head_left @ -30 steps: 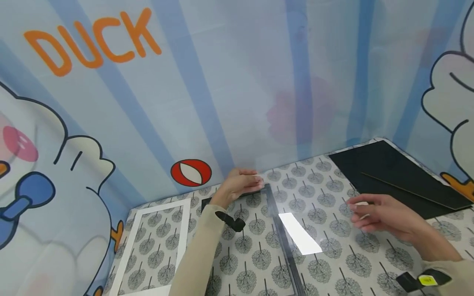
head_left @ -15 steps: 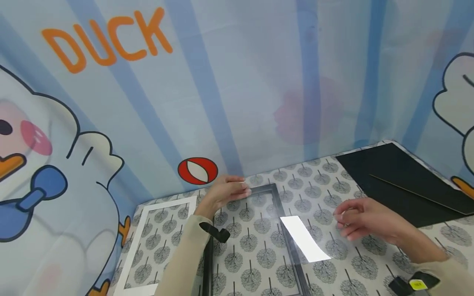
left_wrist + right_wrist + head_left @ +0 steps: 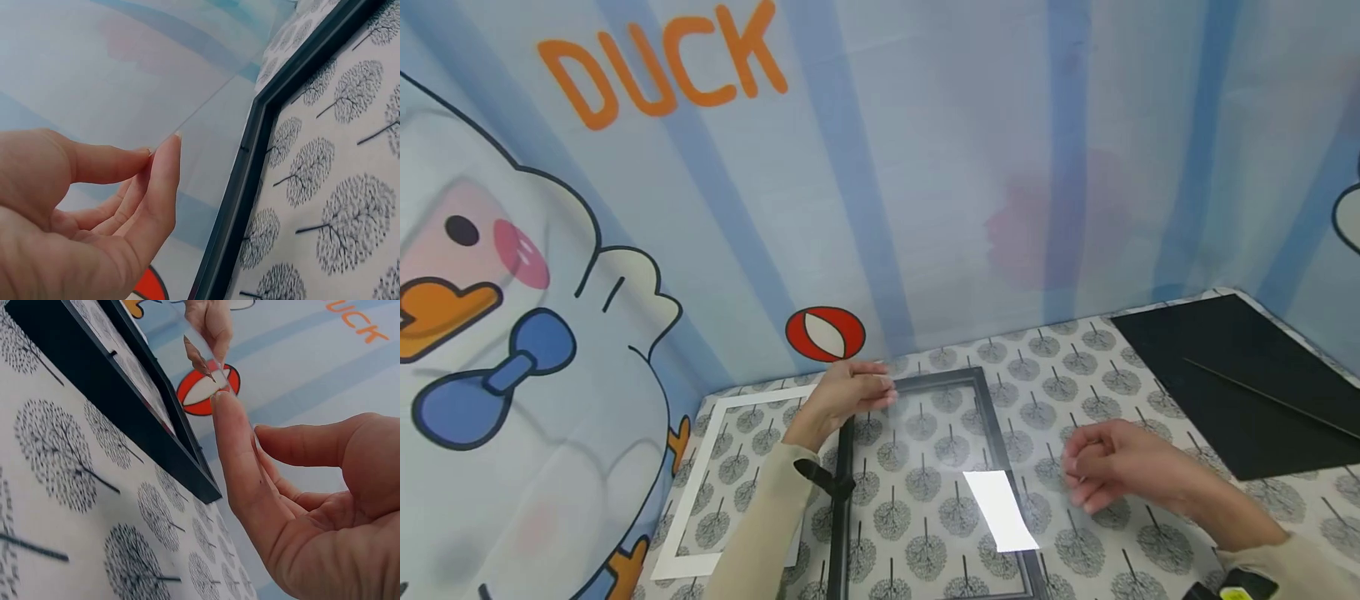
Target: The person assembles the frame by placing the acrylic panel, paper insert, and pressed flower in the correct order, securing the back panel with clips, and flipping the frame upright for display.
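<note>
Head — 2 hands (image 3: 841, 400) (image 3: 1116, 467) pinch clear sheet (image 3: 1002, 511).

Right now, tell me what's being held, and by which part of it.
A clear sheet, held by its edge: the fingers of the left hand pinch one side, those of the right hand the other.
</note>
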### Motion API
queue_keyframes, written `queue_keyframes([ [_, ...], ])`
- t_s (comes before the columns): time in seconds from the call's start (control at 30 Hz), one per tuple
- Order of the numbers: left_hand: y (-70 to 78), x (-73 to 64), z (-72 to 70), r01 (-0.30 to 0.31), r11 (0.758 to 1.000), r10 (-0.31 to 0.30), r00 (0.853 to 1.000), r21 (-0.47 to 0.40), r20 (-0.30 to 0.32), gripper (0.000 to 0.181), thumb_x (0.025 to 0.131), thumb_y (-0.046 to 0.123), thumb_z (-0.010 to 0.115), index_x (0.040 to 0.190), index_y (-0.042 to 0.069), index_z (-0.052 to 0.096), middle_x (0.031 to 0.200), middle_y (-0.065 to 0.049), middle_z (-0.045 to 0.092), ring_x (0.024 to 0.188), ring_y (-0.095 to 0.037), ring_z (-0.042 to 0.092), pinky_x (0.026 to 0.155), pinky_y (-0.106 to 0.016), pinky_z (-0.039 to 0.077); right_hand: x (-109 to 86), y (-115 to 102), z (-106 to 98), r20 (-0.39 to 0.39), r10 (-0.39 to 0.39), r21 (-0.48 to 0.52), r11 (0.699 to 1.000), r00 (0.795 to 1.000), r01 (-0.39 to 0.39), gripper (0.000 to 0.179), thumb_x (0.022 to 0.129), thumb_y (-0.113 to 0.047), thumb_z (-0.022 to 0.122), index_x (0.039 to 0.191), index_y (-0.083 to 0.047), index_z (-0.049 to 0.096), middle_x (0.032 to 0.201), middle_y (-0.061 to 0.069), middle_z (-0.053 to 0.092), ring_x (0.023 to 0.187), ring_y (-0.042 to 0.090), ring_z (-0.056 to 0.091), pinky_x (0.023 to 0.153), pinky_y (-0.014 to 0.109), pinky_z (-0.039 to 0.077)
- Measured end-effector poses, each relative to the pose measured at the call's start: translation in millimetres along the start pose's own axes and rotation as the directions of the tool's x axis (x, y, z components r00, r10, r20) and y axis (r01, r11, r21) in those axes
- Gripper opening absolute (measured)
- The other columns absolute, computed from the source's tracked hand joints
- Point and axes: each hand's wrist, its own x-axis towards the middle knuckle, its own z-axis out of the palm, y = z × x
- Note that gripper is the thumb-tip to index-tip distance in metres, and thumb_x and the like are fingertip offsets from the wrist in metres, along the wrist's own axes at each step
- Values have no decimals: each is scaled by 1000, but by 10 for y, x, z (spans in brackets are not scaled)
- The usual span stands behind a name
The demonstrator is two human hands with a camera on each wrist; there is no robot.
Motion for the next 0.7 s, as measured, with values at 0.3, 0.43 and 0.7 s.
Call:
queue_keyframes([
  [0.3,-91,-157,-114,-16,999,17,999,34,-45,34,102,0,64,136,-5,61,124,-25,71,95,-17,78,84,-26,65,63,-15,107,66,-26,36,999,997,23,19,102,-8,63,112,8,56,90,11,75,78,20,78,74,36,68],
  [0.43,-158,-231,-163,-15,999,17,998,40,-58,35,102,-2,63,137,-7,61,129,-30,67,97,-18,77,84,-27,65,83,-14,177,74,-10,32,999,997,8,23,101,-9,65,113,9,55,91,12,75,76,19,77,74,37,68],
  [0.7,-260,-322,-246,-12,999,15,998,45,-56,42,103,-1,60,143,-12,54,133,-29,63,107,-23,76,90,-27,64,106,57,316,93,-14,59,998,996,9,21,102,-9,65,112,7,56,93,14,75,80,23,79,75,40,68],
])
